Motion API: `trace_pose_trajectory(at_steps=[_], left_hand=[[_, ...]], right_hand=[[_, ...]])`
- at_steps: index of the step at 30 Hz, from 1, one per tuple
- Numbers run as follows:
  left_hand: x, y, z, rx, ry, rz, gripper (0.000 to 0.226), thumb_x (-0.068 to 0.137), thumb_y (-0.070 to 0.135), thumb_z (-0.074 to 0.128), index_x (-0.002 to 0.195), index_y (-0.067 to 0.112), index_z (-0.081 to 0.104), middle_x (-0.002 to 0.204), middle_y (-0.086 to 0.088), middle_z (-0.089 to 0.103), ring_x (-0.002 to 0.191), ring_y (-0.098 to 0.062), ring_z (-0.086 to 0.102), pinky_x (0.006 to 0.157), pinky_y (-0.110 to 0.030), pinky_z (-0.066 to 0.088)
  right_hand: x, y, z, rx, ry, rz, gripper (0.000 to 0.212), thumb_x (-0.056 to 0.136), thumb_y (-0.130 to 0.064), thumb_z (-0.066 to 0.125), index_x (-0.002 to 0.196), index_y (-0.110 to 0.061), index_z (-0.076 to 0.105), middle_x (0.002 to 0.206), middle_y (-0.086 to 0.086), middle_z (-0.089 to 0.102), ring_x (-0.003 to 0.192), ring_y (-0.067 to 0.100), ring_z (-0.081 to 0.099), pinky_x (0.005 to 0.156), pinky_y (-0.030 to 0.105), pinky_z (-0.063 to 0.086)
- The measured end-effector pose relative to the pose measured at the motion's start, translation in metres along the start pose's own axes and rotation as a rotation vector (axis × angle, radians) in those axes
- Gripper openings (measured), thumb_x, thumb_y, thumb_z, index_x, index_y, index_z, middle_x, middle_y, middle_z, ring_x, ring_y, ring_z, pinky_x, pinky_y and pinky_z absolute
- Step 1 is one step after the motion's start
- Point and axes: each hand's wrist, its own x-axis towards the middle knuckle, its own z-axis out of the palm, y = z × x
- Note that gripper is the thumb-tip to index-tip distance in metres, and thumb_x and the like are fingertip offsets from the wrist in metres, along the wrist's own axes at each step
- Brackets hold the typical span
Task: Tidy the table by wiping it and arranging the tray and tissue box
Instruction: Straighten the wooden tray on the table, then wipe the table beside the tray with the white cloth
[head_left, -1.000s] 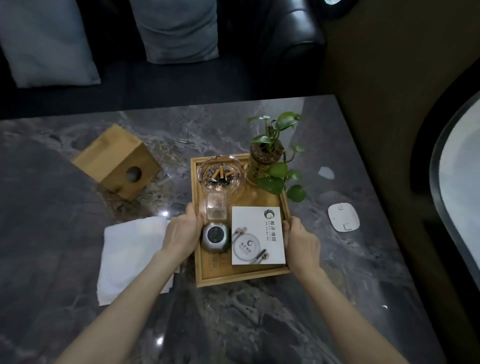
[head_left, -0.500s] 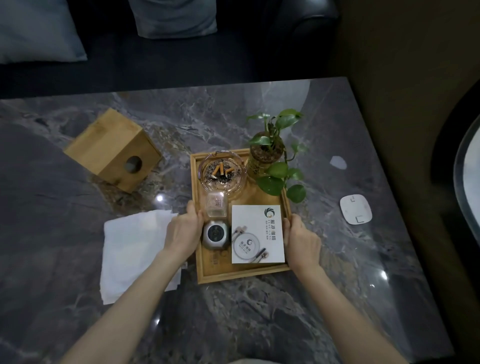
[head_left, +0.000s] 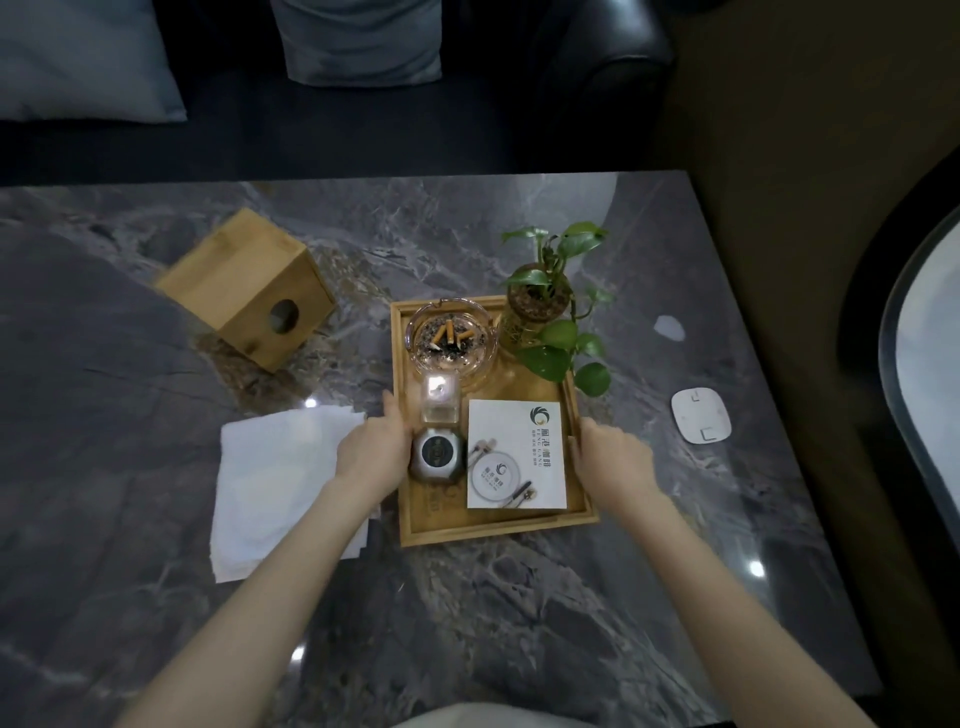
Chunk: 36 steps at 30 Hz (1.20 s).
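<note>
I see the marble bench (head_left: 519, 597) carrying a tray (head_left: 498, 530), tissue box (head_left: 244, 283), white cloth (head_left: 270, 493) and, near its right edge, a white pad (head_left: 700, 415).

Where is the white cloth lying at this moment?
In the head view, the white cloth lies flat on the table, left of the wooden tray, partly under the left hand.
</note>
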Motion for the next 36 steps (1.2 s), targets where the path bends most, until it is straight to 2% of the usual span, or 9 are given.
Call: trace_pose_trajectory(at_steps=[5,7,9,13,16,19,23,30,36], left_hand=[[-0.029,-0.013,-0.022,-0.043,0.066,0.041,0.026,0.095,0.026,0.033,0.106,0.010,0.051,0.096,-0.013,0.066,0.080,-0.028,0.058,0.061,-0.033,0.042],[-0.048,-0.021,-0.029,-0.090,0.142,0.012,0.026,0.096,0.024,0.035,0.102,0.010,0.055,0.093,-0.011,0.066,0.073,-0.022,0.054,0.057,-0.030,0.037],[-0.064,-0.040,-0.032,-0.180,0.232,-0.011,0.028,0.096,0.020,0.036,0.105,0.009,0.059,0.103,-0.013,0.068,0.083,-0.026,0.059,0.065,-0.033,0.044],[-0.083,-0.085,-0.022,-0.322,0.358,-0.074,0.033,0.093,0.014,0.044,0.123,0.004,0.052,0.122,-0.017,0.056,0.108,-0.032,0.054,0.086,-0.041,0.044],[-0.093,-0.109,-0.008,-0.314,0.332,-0.244,0.053,0.088,0.018,0.053,0.135,0.001,0.034,0.134,-0.021,0.039,0.120,-0.037,0.039,0.098,-0.044,0.037],[-0.098,-0.126,0.008,-0.325,0.270,-0.398,0.066,0.085,0.023,0.059,0.136,-0.003,0.027,0.139,-0.025,0.032,0.123,-0.041,0.032,0.101,-0.047,0.032],[-0.101,-0.135,0.017,-0.342,0.245,-0.448,0.064,0.085,0.030,0.059,0.133,-0.003,0.033,0.131,-0.025,0.038,0.117,-0.040,0.037,0.098,-0.046,0.034],[-0.090,-0.140,0.013,-0.541,0.231,-0.435,0.053,0.079,0.018,0.066,0.122,-0.004,0.043,0.123,-0.025,0.049,0.115,-0.039,0.045,0.094,-0.044,0.039],[-0.087,-0.138,0.003,-0.473,0.175,-0.344,0.038,0.081,0.014,0.061,0.109,-0.005,0.045,0.118,-0.024,0.051,0.110,-0.038,0.048,0.086,-0.040,0.040]], right_hand=[[-0.022,-0.028,-0.051,-0.013,-0.081,0.070,0.034,0.095,-0.028,0.036,0.104,-0.005,0.059,0.113,0.017,0.064,0.105,0.035,0.059,0.077,0.035,0.043],[-0.037,-0.053,-0.059,0.006,-0.024,-0.030,0.033,0.096,-0.031,0.035,0.095,-0.008,0.058,0.106,0.016,0.066,0.097,0.034,0.061,0.067,0.033,0.038],[-0.050,-0.084,-0.059,0.097,0.041,-0.174,0.032,0.095,-0.033,0.036,0.093,-0.008,0.055,0.100,0.013,0.067,0.092,0.033,0.061,0.064,0.033,0.040],[-0.058,-0.145,-0.031,0.355,0.070,-0.422,0.030,0.094,-0.026,0.041,0.115,-0.007,0.050,0.110,0.013,0.061,0.099,0.032,0.056,0.078,0.044,0.049],[-0.051,-0.180,0.000,0.475,-0.090,-0.509,0.043,0.095,-0.015,0.043,0.135,-0.007,0.034,0.135,0.016,0.046,0.123,0.030,0.043,0.100,0.041,0.039],[-0.039,-0.202,0.024,0.390,-0.129,-0.535,0.058,0.094,-0.007,0.041,0.145,-0.007,0.014,0.153,0.015,0.022,0.139,0.028,0.021,0.114,0.036,0.021],[-0.021,-0.218,0.045,0.198,-0.078,-0.471,0.064,0.094,-0.007,0.038,0.146,-0.008,0.000,0.157,0.017,0.004,0.144,0.032,0.003,0.118,0.039,0.008],[-0.006,-0.225,0.037,0.226,-0.135,-0.340,0.072,0.083,-0.010,0.054,0.144,-0.008,0.015,0.142,0.016,0.032,0.129,0.034,0.029,0.106,0.039,0.030],[-0.010,-0.232,0.038,0.376,-0.170,-0.242,0.047,0.082,-0.004,0.051,0.128,-0.010,0.043,0.128,0.014,0.038,0.118,0.031,0.035,0.098,0.035,0.034]])
